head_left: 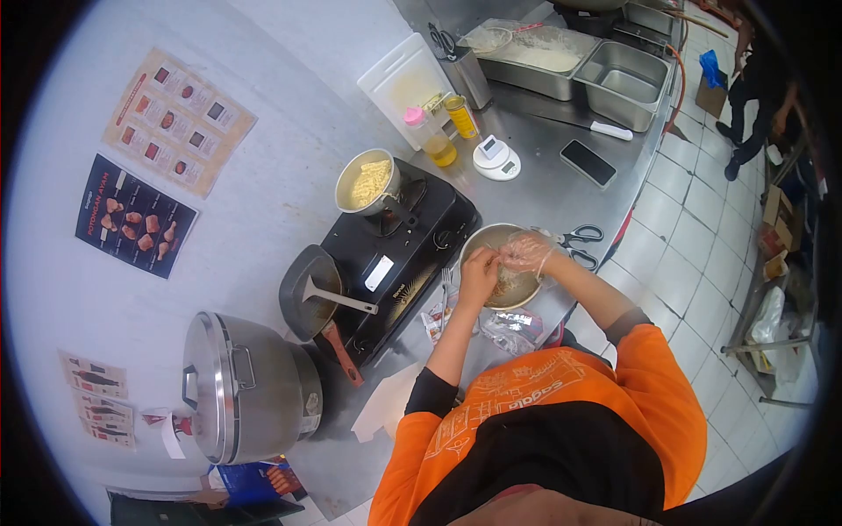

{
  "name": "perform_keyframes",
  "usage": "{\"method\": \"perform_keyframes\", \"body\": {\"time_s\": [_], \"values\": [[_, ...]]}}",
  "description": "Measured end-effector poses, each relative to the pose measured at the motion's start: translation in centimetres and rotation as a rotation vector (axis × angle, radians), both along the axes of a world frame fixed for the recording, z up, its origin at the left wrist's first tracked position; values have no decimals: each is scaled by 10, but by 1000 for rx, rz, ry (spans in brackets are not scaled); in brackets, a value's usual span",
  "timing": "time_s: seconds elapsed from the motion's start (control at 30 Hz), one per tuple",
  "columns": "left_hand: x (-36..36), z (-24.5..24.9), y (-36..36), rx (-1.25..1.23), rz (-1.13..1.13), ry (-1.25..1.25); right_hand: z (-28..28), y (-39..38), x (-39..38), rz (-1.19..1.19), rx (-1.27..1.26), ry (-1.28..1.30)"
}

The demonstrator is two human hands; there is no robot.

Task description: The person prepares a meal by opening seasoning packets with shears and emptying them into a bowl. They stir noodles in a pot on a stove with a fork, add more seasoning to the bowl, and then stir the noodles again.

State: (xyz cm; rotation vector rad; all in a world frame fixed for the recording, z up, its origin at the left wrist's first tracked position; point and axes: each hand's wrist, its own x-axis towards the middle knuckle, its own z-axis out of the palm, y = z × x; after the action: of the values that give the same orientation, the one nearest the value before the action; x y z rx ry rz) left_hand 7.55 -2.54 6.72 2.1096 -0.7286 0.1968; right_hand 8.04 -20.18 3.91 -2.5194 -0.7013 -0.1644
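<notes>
Head view: bare left hand [479, 272] and gloved right hand [528, 254] meet over a metal bowl [479, 240]

From where I stand, the bowl sits just to the right of the black stove [417, 241], on a smooth, shiny steel tabletop [561, 197]. The left grip is drawn in, fingers bent; the right, inside crinkled clear plastic, curls close against it. Whether either pinches anything, I cannot tell.

On the wall left of the stove, a dark poster [136, 215] reads "POTONGAN AYAM". Lettering on the orange shirt [526, 381] beside the stove looks like "sagala".

Inside the round bowl are bits too blurred to name. On the stove's far end, a round metal pot [345, 180] holds a pale yellow block of wavy noodles [372, 182]. At its near end, a dark pan [294, 302] with a reddish handle carries a pale utensil [340, 299]. Beyond the stove stand a pink-capped bottle [428, 136] of amber liquid and a steel tray [526, 82] of white powder.
</notes>
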Motion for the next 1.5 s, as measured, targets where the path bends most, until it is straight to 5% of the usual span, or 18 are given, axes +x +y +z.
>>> {"method": "perform_keyframes", "body": {"time_s": [0.2,0.27,0.37,0.47,0.7,0.9,0.97,1.17,1.5], "values": [[0,0,5,-10,-59,-120,-18,19,6,-159,370,185],[0,-5,8,-3,-66,-96,-27,25,18,13,-120,-43],[-1,-13,11,-34,-71,-101,-8,21,7,-199,140,308],[-1,-14,12,-102,-21,9,-10,12,9,-159,269,319],[-1,6,18,-150,19,88,-24,-7,17,-166,139,265],[8,10,21,-54,-24,56,39,-6,-3,-138,195,195],[8,11,19,-18,-25,67,30,-5,7,-89,-11,202],[6,14,15,-13,-70,190,36,-8,11,103,-57,191],[2,9,11,75,-166,26,19,-12,5,-104,-36,233]]}}
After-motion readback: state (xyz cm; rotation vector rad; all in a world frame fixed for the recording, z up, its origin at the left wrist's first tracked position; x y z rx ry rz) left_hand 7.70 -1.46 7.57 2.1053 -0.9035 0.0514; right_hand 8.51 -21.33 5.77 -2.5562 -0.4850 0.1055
